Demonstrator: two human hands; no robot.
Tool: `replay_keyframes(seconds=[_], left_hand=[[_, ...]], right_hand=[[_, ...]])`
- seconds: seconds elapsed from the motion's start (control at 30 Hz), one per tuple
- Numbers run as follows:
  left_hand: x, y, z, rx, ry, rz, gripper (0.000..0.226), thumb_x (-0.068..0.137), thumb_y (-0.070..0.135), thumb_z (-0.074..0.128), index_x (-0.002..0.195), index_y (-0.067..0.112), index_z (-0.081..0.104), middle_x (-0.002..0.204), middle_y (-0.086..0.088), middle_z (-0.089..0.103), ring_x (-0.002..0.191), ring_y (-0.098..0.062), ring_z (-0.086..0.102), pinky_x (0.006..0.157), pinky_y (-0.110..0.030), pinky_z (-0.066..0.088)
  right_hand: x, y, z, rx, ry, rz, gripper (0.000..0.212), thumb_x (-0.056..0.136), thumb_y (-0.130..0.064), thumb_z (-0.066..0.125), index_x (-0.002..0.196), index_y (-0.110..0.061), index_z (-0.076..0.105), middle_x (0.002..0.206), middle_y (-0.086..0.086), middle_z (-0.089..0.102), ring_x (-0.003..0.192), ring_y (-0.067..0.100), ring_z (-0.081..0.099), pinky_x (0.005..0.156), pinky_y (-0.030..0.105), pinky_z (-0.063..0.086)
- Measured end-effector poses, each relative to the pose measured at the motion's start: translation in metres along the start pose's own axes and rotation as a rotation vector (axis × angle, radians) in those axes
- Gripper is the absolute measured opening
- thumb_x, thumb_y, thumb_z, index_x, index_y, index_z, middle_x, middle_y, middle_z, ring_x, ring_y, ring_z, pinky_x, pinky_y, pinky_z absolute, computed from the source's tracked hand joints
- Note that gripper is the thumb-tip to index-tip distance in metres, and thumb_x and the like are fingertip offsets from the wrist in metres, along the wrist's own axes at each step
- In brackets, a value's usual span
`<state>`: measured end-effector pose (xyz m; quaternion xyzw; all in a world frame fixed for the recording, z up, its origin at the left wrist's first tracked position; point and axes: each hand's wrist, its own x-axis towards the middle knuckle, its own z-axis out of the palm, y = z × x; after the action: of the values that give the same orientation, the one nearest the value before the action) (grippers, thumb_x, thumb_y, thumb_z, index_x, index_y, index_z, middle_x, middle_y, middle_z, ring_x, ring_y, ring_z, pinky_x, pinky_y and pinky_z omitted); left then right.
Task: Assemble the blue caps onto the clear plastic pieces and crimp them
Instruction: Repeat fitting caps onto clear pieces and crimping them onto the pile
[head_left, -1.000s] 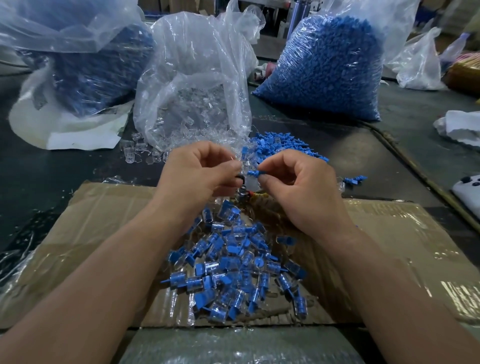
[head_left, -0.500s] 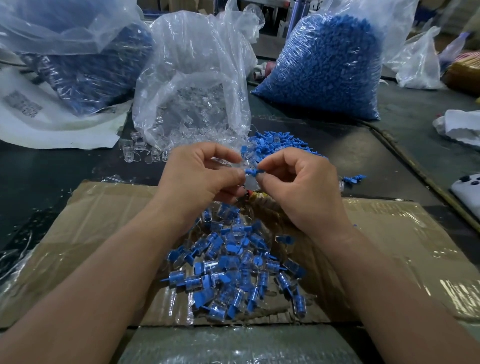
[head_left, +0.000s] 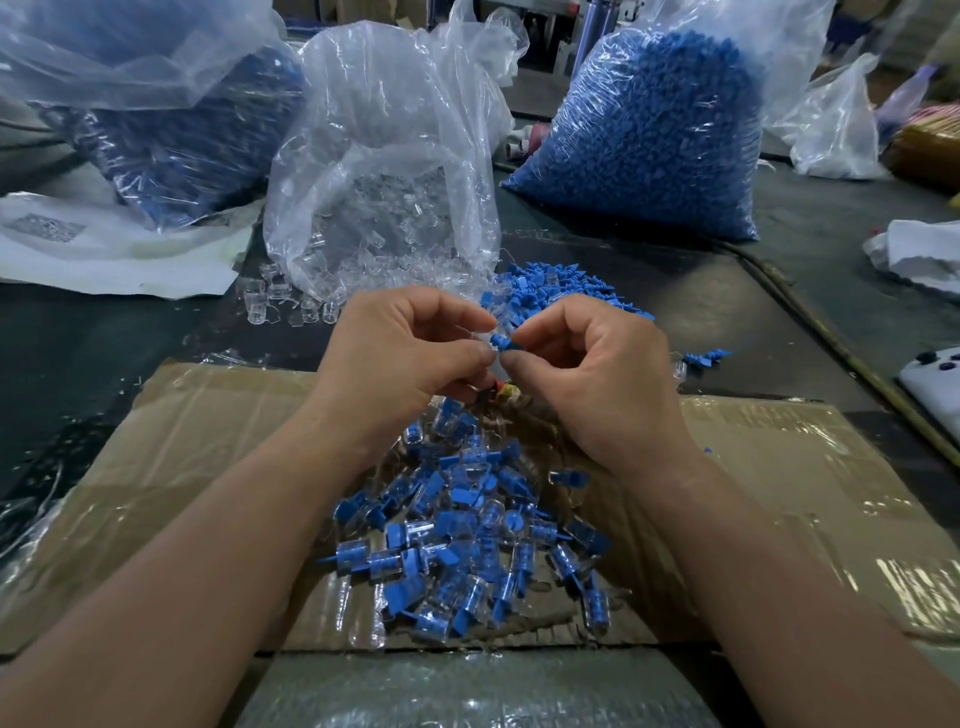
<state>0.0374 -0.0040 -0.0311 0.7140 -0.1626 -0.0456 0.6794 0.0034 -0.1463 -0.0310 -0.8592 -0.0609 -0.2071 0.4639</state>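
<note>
While little has moved, left hand (head_left: 405, 356), right hand (head_left: 597, 376), fingertips still clamped on one blue cap (head_left: 503, 343)

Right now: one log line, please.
step: capping | left hand: pinches clear piece | right hand: pinches blue cap | finished pile: on cardboard

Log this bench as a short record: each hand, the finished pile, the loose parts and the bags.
left hand: pinches a clear plastic piece
right hand: pinches a blue cap at that piece's end
finished pile: capped pieces on the cardboard, under the hands
loose caps: blue heap just beyond the hands
bags: bag of clear pieces centre; bag of blue caps right
</note>
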Motion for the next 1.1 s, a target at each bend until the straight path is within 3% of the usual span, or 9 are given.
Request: replay_keyframes(seconds=[0.17,0.37,0.5,0.77,0.93,1.1], left_hand=[[-0.0028,0.0023,0.0051,0.114,-0.038,0.078,0.023,0.075,-0.006,0.068,0.075,0.017,0.068,0.070,-0.004,0.069,0.057,-0.011,0.066,0.055,-0.018,0.054],[0.0000,0.0035,-0.0020,-0.033,-0.021,0.005,0.018,0.077,-0.007,0.064,0.076,0.011,0.066,0.062,-0.007,0.069,0.053,-0.013,0.064,0.052,-0.021,0.054],[-0.0006,0.0054,-0.0020,-0.114,-0.060,-0.061,0.016,0.076,-0.010,0.062,0.077,0.006,0.065,0.059,-0.008,0.068,0.049,-0.014,0.063,0.047,-0.021,0.052],[-0.0006,0.0050,-0.0023,-0.131,-0.065,-0.076,0.012,0.077,-0.004,0.063,0.073,0.008,0.063,0.054,-0.004,0.065,0.046,-0.013,0.060,0.043,-0.019,0.049],[0.0020,0.0042,-0.0042,-0.154,-0.079,-0.103,0.013,0.075,-0.006,0.062,0.071,0.006,0.062,0.052,-0.005,0.063,0.042,-0.012,0.058,0.039,-0.017,0.044],[0.0021,0.0030,-0.0043,-0.220,-0.143,-0.117,0.007,0.068,0.007,0.063,0.075,0.006,0.063,0.056,-0.008,0.066,0.046,-0.014,0.061,0.041,-0.018,0.048]], right_hand=[[0.0001,0.0025,-0.0002,-0.007,0.021,0.025,0.025,0.070,-0.007,0.073,0.064,-0.025,0.058,0.054,-0.012,0.058,0.050,-0.002,0.056,0.045,0.008,0.039],[-0.0001,0.0009,-0.0005,0.034,0.002,-0.039,0.020,0.072,-0.020,0.076,0.080,-0.029,0.060,0.073,-0.015,0.062,0.071,-0.002,0.062,0.064,0.010,0.049],[-0.0011,-0.0006,-0.0002,0.061,0.001,-0.089,0.021,0.073,-0.023,0.073,0.091,-0.029,0.064,0.078,-0.020,0.063,0.076,-0.003,0.064,0.068,0.009,0.049],[-0.0011,0.0008,-0.0004,0.146,-0.058,-0.132,0.023,0.075,-0.011,0.073,0.093,-0.023,0.065,0.084,-0.013,0.066,0.080,0.004,0.066,0.075,0.020,0.053],[-0.0005,0.0017,-0.0035,0.167,-0.125,-0.132,0.026,0.072,-0.007,0.074,0.092,-0.021,0.065,0.087,-0.010,0.067,0.082,0.004,0.066,0.078,0.020,0.053],[-0.0006,0.0013,-0.0064,0.144,-0.077,-0.139,0.027,0.070,-0.009,0.074,0.085,-0.028,0.064,0.082,-0.014,0.066,0.079,0.001,0.066,0.073,0.015,0.051]])
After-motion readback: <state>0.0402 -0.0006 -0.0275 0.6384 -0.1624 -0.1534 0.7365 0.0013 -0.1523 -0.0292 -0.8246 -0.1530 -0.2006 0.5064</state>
